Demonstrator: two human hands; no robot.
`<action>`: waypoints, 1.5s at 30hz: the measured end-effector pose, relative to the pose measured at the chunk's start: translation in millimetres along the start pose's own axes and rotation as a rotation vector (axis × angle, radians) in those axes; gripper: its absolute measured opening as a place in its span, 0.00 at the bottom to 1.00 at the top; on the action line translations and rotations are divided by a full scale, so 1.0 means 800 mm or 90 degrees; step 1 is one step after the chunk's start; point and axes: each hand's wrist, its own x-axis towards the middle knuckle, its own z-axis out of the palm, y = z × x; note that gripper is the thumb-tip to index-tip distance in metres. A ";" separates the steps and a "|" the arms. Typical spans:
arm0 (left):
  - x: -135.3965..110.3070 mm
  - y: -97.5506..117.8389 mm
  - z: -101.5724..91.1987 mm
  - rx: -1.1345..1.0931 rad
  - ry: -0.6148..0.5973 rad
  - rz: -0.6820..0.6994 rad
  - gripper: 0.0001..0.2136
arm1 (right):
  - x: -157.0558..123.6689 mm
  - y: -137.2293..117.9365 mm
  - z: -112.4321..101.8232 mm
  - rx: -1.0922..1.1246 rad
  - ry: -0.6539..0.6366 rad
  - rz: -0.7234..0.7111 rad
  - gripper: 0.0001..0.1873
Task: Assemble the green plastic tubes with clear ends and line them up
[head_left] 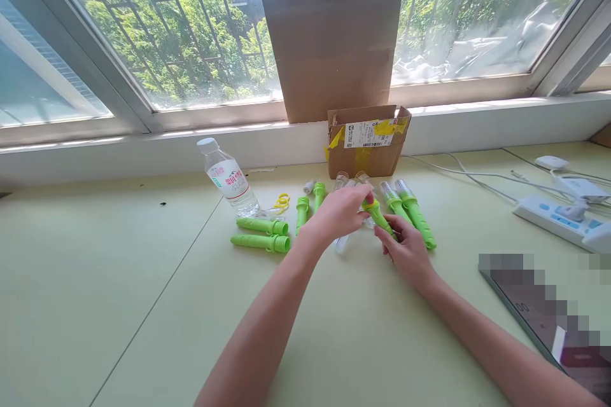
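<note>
My right hand [408, 248] is wrapped round a green ribbed plastic tube [382, 221], which slants up toward my left hand [340, 211]. At the tube's upper end is a yellow ring [371, 205], pinched by the fingers of my left hand, which partly cover it. Just right of my hands lie two green tubes with clear caps [421, 222]. Clear plastic pieces [340, 244] lie partly hidden under and behind my left hand. Several uncapped green tubes with threaded ends [260, 242] rest to the left, and loose yellow rings [282, 202] lie behind them.
A water bottle [231, 179] stands back left. Behind my hands is a small cardboard box [365, 156] against the windowsill. A small white piece [308, 187] lies near the green tubes. At right are a power strip [554, 219] with cables and a dark phone-like device [520, 311].
</note>
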 end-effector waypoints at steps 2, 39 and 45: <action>0.000 0.001 0.001 0.007 -0.004 0.000 0.08 | 0.000 0.000 0.000 0.013 -0.021 -0.001 0.17; 0.003 0.004 0.000 0.009 -0.013 0.012 0.03 | 0.004 -0.004 -0.008 0.082 -0.069 0.094 0.23; 0.000 0.004 -0.003 0.002 -0.029 0.017 0.06 | 0.004 -0.006 -0.009 0.106 -0.070 0.064 0.19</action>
